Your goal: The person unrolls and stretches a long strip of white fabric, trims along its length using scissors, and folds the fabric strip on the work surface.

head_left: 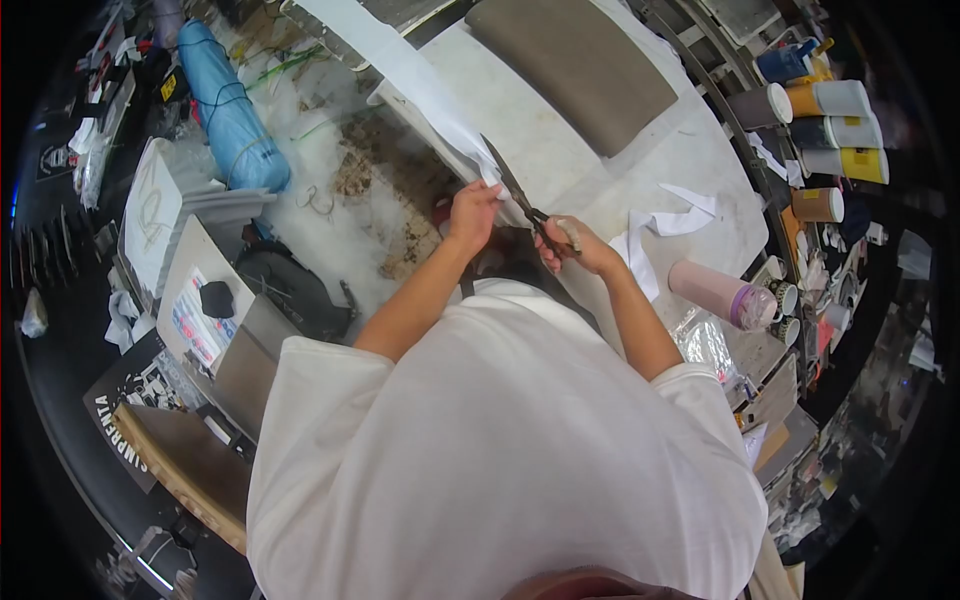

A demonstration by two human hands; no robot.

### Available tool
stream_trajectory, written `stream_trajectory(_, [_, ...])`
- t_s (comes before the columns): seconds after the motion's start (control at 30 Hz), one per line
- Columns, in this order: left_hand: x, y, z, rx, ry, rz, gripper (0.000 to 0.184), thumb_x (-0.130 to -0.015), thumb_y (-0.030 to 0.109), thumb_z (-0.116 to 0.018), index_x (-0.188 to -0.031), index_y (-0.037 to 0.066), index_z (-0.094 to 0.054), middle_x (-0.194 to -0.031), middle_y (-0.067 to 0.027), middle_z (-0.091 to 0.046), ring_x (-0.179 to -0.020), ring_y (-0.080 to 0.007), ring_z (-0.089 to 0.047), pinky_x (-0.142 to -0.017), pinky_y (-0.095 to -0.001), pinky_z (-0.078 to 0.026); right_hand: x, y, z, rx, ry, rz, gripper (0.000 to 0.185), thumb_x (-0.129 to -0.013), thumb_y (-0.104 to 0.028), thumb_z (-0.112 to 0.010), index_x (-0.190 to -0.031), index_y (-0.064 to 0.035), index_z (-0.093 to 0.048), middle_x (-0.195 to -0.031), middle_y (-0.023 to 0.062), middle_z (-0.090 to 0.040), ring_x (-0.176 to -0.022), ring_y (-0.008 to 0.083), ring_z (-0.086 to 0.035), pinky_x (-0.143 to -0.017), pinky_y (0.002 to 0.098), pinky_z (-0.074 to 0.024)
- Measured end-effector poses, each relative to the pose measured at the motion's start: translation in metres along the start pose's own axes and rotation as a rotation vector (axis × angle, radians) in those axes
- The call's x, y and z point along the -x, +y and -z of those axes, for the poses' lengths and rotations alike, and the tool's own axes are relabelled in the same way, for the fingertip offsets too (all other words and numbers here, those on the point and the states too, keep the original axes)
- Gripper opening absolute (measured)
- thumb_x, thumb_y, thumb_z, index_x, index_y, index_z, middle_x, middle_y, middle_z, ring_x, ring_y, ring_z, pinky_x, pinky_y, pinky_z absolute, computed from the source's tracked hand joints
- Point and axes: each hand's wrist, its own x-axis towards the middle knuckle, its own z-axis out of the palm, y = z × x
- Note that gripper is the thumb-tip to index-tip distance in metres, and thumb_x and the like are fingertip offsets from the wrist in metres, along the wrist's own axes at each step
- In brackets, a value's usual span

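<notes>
My right hand (582, 247) is closed round the handles of a pair of dark scissors (514, 186), whose blades point up and away from me. Pinched in my left hand (472, 214) is the near end of a long white strip (420, 82), perhaps cloth or paper. This strip runs off toward the far top edge of the view, and the scissor blades lie along its right side. Whether the blades touch it I cannot tell. A loose, curled white strip (668, 222) rests on the pale worktable (560, 170), right of my right hand.
A grey-brown sheet (575, 75) lies on the table's far part. At the right are a pink cylinder (712, 290), crumpled clear plastic (704, 340) and shelved tubs (840, 130). Left on the floor stand a blue wrapped roll (230, 110) and leaning panels (200, 290).
</notes>
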Motion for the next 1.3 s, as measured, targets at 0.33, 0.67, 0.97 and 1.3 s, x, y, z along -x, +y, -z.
stream_trajectory(0.33, [0.018,0.001,-0.001,-0.069,-0.003,0.030,0.015,-0.089,0.002,-0.051,-0.099,-0.006,-0.060,-0.097,-0.0115,-0.065,-0.094,-0.0206,-0.060,-0.090,-0.0342,-0.046,-0.007,-0.017,-0.015,0.206,0.044,-0.098,0.061,-0.088,-0.064,-0.053,-0.082,-0.0033,-0.052,-0.063,0.0028,-0.052,-0.051,0.0123,-0.051,-0.050,0.0261,-0.0414])
stream_trajectory(0.67, [0.016,-0.005,0.012,-0.158,0.016,-0.031,0.013,-0.087,0.006,-0.055,-0.078,-0.001,-0.062,-0.081,-0.0060,-0.061,-0.080,-0.0140,-0.058,-0.077,-0.0285,-0.046,-0.018,-0.021,-0.022,0.231,0.072,-0.168,0.057,-0.088,-0.061,-0.056,-0.083,-0.0050,-0.051,-0.065,0.0023,-0.051,-0.052,0.0127,-0.051,-0.049,0.0266,-0.0416])
stream_trajectory(0.97, [0.019,0.000,0.005,-0.272,0.082,-0.039,0.016,-0.086,0.005,-0.053,-0.075,-0.001,-0.063,-0.078,-0.0043,-0.061,-0.074,-0.0116,-0.055,-0.079,-0.0281,-0.048,-0.023,-0.013,-0.029,0.191,0.173,-0.144,0.051,-0.086,-0.054,-0.064,-0.081,-0.0048,-0.052,-0.063,0.0005,-0.049,-0.050,0.0101,-0.047,-0.046,0.0252,-0.0388])
stream_trajectory(1.3, [0.009,-0.006,0.036,-0.438,0.087,0.031,0.016,-0.086,0.006,-0.056,-0.077,-0.002,-0.065,-0.077,-0.0063,-0.063,-0.070,-0.0133,-0.056,-0.069,-0.0267,-0.046,-0.033,-0.017,-0.032,0.173,0.227,-0.081,0.050,-0.085,-0.053,-0.067,-0.074,-0.0060,-0.053,-0.060,-0.0007,-0.047,-0.047,0.0091,-0.045,-0.042,0.0254,-0.0357])
